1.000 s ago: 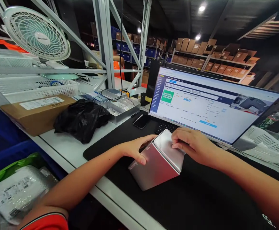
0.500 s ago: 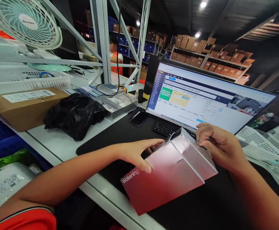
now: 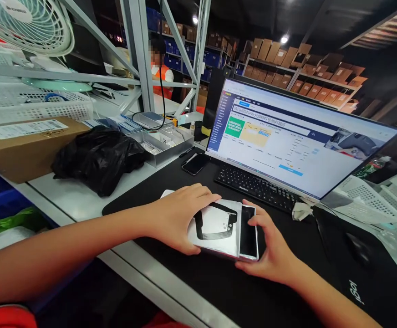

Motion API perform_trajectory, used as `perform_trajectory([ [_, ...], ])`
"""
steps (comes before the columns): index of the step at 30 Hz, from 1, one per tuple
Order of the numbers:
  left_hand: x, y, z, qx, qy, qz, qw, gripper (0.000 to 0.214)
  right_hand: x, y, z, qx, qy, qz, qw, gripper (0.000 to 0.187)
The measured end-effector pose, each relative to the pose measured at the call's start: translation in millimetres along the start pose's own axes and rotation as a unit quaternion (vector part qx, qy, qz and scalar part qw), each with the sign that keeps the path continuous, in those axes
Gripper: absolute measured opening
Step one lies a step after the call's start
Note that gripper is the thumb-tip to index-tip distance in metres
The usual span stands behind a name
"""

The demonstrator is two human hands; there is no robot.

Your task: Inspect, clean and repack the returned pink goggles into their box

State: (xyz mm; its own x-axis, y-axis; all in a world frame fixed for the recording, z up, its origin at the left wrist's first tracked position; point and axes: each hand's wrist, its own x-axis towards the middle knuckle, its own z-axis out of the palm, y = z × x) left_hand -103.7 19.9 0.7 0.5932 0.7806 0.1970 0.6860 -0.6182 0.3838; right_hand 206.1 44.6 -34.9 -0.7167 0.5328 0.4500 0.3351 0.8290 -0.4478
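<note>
A silver-white cardboard box (image 3: pixel 215 222) with a black printed outline lies low over the black desk mat (image 3: pixel 191 282). From its right end a dark inner part (image 3: pixel 248 239) with a pale rim sticks out. My left hand (image 3: pixel 180 216) spans the box's left half, its thumb on the near edge and its fingers across the top and far side. My right hand (image 3: pixel 270 246) grips the protruding inner part, fingers at the far edge and thumb at the near edge. What lies inside is hidden.
Behind the box stand a keyboard (image 3: pixel 253 184) and a lit monitor (image 3: pixel 263 136). A phone (image 3: pixel 195 163) lies by a divided grey tray (image 3: pixel 167 152). At left are a black plastic bag (image 3: pixel 99 157) and a carton (image 3: pixel 17 155). A mouse (image 3: pixel 358 248) sits at right.
The box has turned from its tilted red face to a flatter pose with the silver face up. My right hand has moved from the flap to the protruding inner part.
</note>
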Motion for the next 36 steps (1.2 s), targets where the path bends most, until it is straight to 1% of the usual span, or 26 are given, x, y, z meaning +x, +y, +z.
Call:
perform_trajectory([
  [2, 2.3, -1.6, 5.7, 0.011, -0.022, 0.003, 1.0, 0.11, -2.5, 1.4, 23.4, 0.017, 0.012, 0.024, 1.0, 0.073],
  [4, 2.1, -5.6, 11.7, 0.014, -0.049, 0.0, 0.999, 0.109, -6.4, 4.5, 39.2, 0.027, 0.017, 0.056, 0.998, 0.067],
  [6, -0.7, -11.7, 15.5, 0.02, -0.069, -0.009, 0.997, 0.108, -11.2, 7.9, 46.6, 0.029, 0.028, 0.085, 0.996, 0.064],
  [9, -8.9, -23.4, 15.0, 0.044, -0.083, -0.035, 0.995, 0.106, -20.2, 12.7, 45.7, 0.018, 0.034, 0.114, 0.993, 0.063],
  [11, -15.2, -30.8, 11.9, 0.046, -0.09, -0.045, 0.994, 0.102, -27.3, 15.7, 40.7, 0.007, 0.031, 0.123, 0.992, 0.062],
  [14, -21.5, -37.3, 7.8, 0.029, -0.092, -0.04, 0.995, 0.096, -39.6, 19.6, 31.5, -0.009, 0.031, 0.118, 0.992, 0.062],
  [18, -20.9, -36.6, 6.9, 0.021, -0.103, -0.034, 0.994, 0.096, -58.3, 22.5, 19.7, -0.037, 0.036, 0.116, 0.992, 0.063],
  [22, -17.6, -33.7, 9.0, 0.016, -0.11, -0.033, 0.993, 0.096, -76.9, 22.6, 6.7, -0.048, 0.023, 0.125, 0.991, 0.064],
  [29, -15.8, -31.0, 10.2, 0.017, -0.102, -0.026, 0.994, 0.093, -116.3, 34.2, -21.0, -0.062, 0.011, 0.17, 0.983, 0.063],
  [31, -15.0, -30.5, 9.9, 0.016, -0.104, -0.028, 0.994, 0.092, -129.2, 34.8, -31.9, -0.052, 0.02, 0.188, 0.981, 0.063],
  [36, -16.0, -36.1, 14.0, -0.007, -0.1, -0.045, 0.994, 0.094, -160.6, 25.7, -60.1, -0.02, 0.052, 0.27, 0.961, 0.059],
])
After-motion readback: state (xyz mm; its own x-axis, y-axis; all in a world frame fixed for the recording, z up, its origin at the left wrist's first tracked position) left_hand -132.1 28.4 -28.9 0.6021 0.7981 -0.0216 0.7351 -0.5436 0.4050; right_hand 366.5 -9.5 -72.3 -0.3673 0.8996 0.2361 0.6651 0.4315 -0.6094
